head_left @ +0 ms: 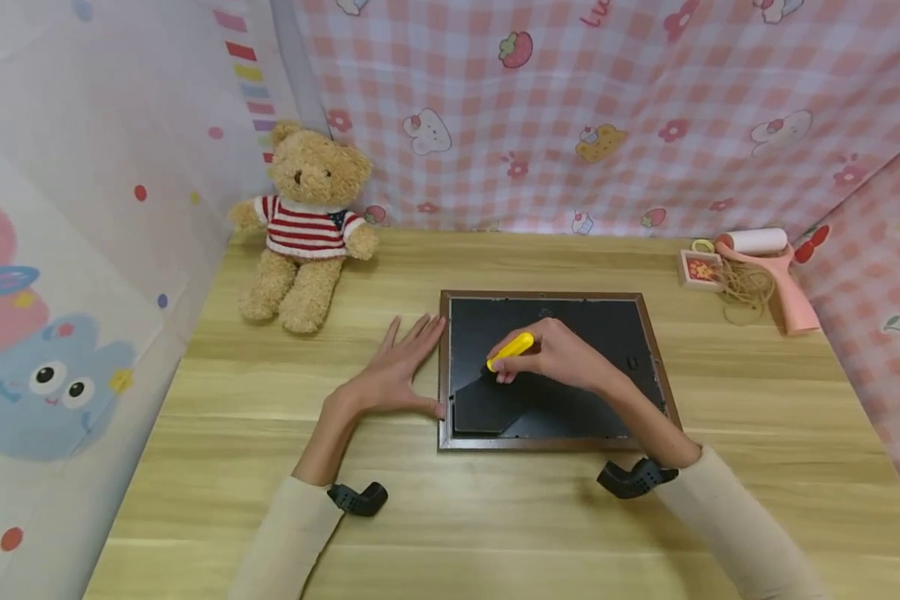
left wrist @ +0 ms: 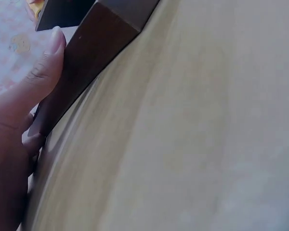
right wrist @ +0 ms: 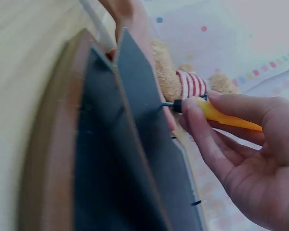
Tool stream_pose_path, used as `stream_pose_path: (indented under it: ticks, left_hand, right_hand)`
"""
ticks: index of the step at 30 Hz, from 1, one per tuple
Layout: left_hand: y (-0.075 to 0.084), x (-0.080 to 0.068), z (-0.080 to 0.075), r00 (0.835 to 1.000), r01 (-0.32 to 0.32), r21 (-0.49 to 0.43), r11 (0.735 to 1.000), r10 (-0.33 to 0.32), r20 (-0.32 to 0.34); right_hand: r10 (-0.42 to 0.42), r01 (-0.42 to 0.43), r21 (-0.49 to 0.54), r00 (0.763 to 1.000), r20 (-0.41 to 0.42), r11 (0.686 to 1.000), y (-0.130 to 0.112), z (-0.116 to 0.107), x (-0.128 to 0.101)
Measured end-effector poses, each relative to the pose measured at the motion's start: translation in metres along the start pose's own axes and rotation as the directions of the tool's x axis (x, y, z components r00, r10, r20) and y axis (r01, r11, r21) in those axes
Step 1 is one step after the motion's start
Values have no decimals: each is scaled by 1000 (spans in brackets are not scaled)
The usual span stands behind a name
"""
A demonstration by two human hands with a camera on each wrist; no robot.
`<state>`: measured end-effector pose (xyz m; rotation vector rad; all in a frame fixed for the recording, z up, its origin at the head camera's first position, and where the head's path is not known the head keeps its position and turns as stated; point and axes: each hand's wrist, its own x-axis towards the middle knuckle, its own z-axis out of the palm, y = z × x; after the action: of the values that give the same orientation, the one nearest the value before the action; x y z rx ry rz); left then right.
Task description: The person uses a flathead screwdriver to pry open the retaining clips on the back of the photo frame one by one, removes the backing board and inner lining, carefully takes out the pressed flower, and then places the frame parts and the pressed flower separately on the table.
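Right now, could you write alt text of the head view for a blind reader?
A right hand holds a yellow-handled tool against the black back of a brown picture frame on a wooden table, the left hand flat beside it. A teddy bear sits behind.

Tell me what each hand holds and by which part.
The right hand grips a small screwdriver by its yellow handle, tip at the black backing. The left hand holds nothing; it lies flat, pressing the picture frame at its left edge.

Both arms wear long, plain cream sleeves (head_left: 292, 525) reaching to the wrists. Under each wrist sits a small black camera mount (head_left: 357, 498), rounded and matte, with a perforated strap.
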<state>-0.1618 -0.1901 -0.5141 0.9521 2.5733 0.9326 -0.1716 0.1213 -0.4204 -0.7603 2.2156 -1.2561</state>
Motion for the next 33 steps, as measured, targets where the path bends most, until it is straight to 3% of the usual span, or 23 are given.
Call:
stream_pose_path:
  ticks: [6,13,18,27,33]
  left_hand:
    - [-2,-1,6,1000,21,28,999,-22,16]
    - [-2,0,7,999,19,22,1000,-20,28]
    - [-2,0,7,999,24,29,999,-25,32]
    - [5,0,2,999,14,23,1000,-15,40]
    - [9,-3,-2,999,22,35,999,-23,47]
  right_hand:
    - [13,-10,82,1000,-28,997,9,16,-10]
    - [39,-36,23,991,-125,999,12,28,-18]
    - [28,-26,15,992,-120,1000,9,30,-18]
    - [14,-11,69,999,-38,998,0,22,-11]
    - [-11,11,11,997,-74,1000,-1,30,-13]
